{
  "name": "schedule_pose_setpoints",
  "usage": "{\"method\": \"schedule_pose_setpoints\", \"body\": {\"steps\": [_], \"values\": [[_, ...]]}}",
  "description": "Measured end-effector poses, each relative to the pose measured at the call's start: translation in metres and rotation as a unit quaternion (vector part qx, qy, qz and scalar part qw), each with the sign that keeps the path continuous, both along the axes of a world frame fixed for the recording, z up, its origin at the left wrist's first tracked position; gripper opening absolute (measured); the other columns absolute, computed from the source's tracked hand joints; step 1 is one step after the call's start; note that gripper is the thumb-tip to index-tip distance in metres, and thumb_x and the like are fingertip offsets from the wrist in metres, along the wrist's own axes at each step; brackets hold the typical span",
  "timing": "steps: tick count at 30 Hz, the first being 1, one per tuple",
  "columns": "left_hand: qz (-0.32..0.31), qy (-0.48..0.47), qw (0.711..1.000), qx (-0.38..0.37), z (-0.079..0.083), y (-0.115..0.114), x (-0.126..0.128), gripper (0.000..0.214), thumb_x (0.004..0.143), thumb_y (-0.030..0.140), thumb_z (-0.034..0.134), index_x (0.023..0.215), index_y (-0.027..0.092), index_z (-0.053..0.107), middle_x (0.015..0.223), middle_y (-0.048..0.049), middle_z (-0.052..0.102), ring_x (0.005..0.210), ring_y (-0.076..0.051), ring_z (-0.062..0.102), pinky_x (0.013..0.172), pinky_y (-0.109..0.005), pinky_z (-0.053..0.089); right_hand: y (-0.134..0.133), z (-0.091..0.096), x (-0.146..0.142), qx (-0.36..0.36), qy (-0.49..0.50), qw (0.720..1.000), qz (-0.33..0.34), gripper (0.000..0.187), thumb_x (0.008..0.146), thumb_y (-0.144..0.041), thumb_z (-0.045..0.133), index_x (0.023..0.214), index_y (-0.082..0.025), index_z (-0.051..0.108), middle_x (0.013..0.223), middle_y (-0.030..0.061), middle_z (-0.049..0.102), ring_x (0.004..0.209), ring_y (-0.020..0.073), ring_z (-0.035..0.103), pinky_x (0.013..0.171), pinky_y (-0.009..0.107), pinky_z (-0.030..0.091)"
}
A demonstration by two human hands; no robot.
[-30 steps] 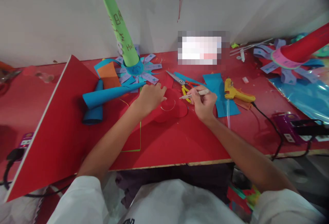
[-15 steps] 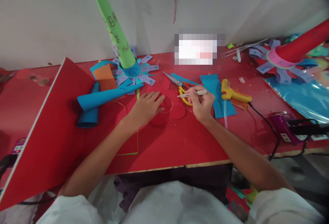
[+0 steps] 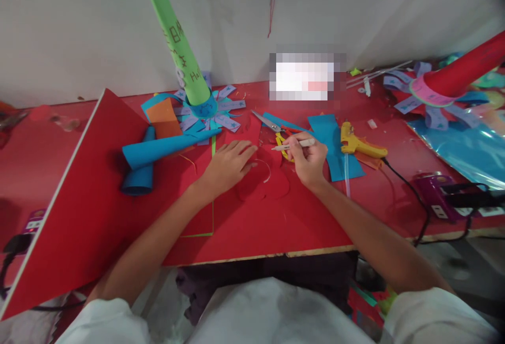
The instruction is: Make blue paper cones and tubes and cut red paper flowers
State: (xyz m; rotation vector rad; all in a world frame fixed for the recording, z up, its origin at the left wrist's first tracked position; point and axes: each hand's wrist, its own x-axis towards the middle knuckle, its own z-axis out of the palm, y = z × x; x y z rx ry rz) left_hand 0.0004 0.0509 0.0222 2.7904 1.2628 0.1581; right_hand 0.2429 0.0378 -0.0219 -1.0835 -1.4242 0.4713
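While the left hand lies palm down, fingers slightly parted and gripping nothing, over the left part of a red paper, the right hand has its fingers closed around a slim, pale pen. Flat on the red table, the paper has rounded lobes and a pale curved line. Near the scissors, the pen has its long axis almost level across the view, its tip pointing left; whether the tip touches the paper cannot be told.
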Motion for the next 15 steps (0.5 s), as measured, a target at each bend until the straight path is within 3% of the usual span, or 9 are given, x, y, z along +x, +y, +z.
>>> {"method": "schedule_pose_setpoints", "body": {"steps": [2,6,11,15], "values": [[-0.087,-0.029,0.995,-0.039,-0.016,0.009,-0.008,0.057,0.112,0.047,0.051,0.162,0.020,0.049,0.171,-0.0150,0.049,0.162,-0.032,0.044,0.132,-0.054,0.036,0.000,0.002,0.000,0.004,0.001,1.000,0.002,0.031,0.108,-0.043,0.061,0.089,-0.022,0.074,0.065,-0.0027,0.064,0.054,0.0118,0.057,0.055,0.029,0.045],[-0.091,-0.024,0.993,-0.070,-0.035,0.009,-0.015,0.075,0.112,0.060,0.039,0.173,0.017,0.030,0.178,-0.0157,0.038,0.168,-0.033,0.033,0.138,-0.061,0.019,-0.001,0.006,-0.002,0.005,0.012,1.000,0.014,0.029,0.109,-0.042,0.061,0.092,-0.022,0.075,0.065,-0.0029,0.064,0.056,0.0118,0.059,0.057,0.028,0.046],[-0.057,-0.073,0.995,-0.036,-0.041,0.010,-0.020,0.075,0.109,0.064,0.045,0.169,0.019,0.041,0.178,-0.0148,0.038,0.168,-0.035,0.031,0.139,-0.062,0.017,0.000,0.007,-0.006,-0.039,0.053,0.994,0.090,0.029,0.108,-0.048,0.061,0.109,-0.024,0.078,0.076,-0.0001,0.070,0.055,0.0113,0.057,0.050,0.027,0.043],[-0.030,-0.109,0.991,-0.071,-0.046,0.015,-0.032,0.074,0.106,0.066,0.051,0.167,0.025,0.046,0.177,-0.0117,0.041,0.167,-0.033,0.034,0.140,-0.061,0.019,-0.002,0.008,-0.010,-0.029,0.078,0.991,0.108,0.024,0.107,-0.043,0.064,0.119,-0.028,0.079,0.096,0.0022,0.075,0.055,0.0093,0.057,0.054,0.029,0.048]]}}
